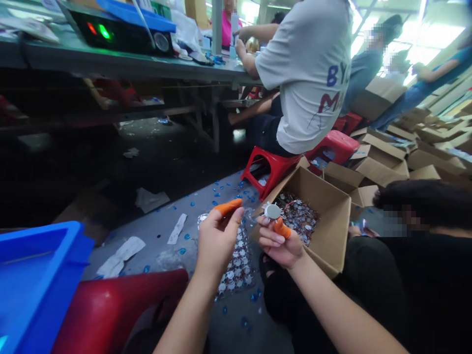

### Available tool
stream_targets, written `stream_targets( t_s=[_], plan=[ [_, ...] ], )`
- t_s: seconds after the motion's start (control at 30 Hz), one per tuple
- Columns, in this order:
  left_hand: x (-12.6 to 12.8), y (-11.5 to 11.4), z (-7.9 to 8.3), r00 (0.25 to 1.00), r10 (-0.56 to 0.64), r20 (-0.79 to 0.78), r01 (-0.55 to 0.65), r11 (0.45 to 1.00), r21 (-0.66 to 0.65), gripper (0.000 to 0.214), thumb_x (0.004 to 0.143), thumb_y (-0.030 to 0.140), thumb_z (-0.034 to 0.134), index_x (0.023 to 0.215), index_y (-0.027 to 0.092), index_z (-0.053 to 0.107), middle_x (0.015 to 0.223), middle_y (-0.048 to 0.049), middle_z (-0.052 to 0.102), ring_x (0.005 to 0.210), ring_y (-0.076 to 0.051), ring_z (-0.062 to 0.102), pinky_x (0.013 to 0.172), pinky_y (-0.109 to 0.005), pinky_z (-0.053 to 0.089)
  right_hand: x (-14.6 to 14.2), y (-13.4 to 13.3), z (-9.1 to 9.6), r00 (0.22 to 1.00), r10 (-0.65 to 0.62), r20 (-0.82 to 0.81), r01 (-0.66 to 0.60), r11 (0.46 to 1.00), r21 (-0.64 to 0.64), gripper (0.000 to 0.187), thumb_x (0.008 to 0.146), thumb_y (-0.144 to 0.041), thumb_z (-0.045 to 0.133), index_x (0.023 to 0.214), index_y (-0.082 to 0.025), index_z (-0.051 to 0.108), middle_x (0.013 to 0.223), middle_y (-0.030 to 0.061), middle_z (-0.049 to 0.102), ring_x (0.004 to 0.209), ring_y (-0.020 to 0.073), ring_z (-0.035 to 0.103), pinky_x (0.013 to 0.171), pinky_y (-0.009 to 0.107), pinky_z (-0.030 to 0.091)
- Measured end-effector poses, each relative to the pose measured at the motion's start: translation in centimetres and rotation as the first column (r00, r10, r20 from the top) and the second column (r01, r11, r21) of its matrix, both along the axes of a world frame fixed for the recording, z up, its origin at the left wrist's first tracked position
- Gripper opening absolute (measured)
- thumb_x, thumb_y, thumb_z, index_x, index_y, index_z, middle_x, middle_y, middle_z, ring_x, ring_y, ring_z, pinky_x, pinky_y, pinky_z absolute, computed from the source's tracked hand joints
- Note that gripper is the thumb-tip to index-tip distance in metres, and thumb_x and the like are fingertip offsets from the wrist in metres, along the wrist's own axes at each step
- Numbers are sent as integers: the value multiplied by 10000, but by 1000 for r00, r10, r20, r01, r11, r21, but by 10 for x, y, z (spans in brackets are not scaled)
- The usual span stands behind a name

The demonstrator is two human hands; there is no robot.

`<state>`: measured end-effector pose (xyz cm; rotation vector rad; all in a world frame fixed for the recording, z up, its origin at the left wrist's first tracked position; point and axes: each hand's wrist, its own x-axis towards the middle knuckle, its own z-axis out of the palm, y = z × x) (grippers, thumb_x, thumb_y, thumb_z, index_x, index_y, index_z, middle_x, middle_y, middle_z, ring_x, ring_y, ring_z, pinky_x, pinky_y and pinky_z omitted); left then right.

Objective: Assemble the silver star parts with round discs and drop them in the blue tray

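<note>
My right hand (282, 243) grips a small round silver disc part (273, 211) by its edge, its pale flat face turned up. An orange finger cot covers one fingertip of that hand. To its left, my left hand (216, 241) has thumb and orange-covered index finger drawn together in a pinch; anything between them is too small to make out. Below the hands, a clear tray (236, 270) with rows of similar silver parts lies on the floor. An open cardboard box (330, 221) just beyond my right hand contains many loose small metal parts (300, 216).
A blue bin (40, 275) and a red stool (121, 305) stand at lower left. Blue film scraps and white paper strips (123, 255) litter the floor. A person in white (309, 73) sits at the workbench (121, 69); another in black (424, 275) crouches at right, near more boxes (383, 157).
</note>
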<state>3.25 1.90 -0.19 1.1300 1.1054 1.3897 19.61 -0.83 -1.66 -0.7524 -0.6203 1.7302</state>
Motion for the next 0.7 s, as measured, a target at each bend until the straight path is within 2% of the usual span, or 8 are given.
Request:
stream_targets(
  t_s=[0.1,0.2,0.3,0.43,0.57,0.7],
  plan=[
    [7,-5,-5,993,-82,-81,88,994,63,275,836,298,748,1082,174,749,1096,-110,709,996,-231,691,938,-398,570,-7,5,-7,981,-122,153,122,993,9,383,694,-398,859,967,-242,641,847,-14,615,480,45,265,450,206,279],
    [13,-8,-10,986,-103,-134,116,989,96,254,829,221,742,1082,199,754,1097,-105,696,1018,-233,675,939,-396,564,-11,10,-10,912,-243,330,226,970,89,572,591,-316,932,1077,-274,634,953,6,664,530,63,420,438,198,326],
    [13,-8,-12,992,-93,-80,99,992,77,223,836,192,728,1056,206,764,1089,-94,701,1036,-227,670,960,-388,553,-10,12,-8,850,-267,453,195,960,199,540,623,-332,921,1086,-260,654,1023,44,684,567,87,484,437,218,379],
    [12,-7,-11,995,-95,1,95,994,52,245,791,136,747,1024,206,777,1097,-86,709,1055,-224,668,995,-389,537,-8,10,0,775,-296,559,147,944,297,501,652,-301,913,1092,-244,681,949,46,684,599,107,522,463,228,427],
    [13,-6,-11,983,-89,158,99,994,-54,208,713,83,767,896,180,791,984,-79,727,931,-216,694,898,-374,576,-8,7,7,744,-265,614,69,944,324,488,661,-266,907,1100,-235,696,892,39,662,637,125,541,493,236,459],
    [15,-10,-16,994,-50,102,55,997,-46,172,691,97,781,835,189,796,916,-69,722,893,-214,683,868,-371,568,-5,1,9,707,-238,666,28,950,309,480,670,-247,898,1113,-231,716,930,57,679,690,151,572,517,252,474]
  ],
)
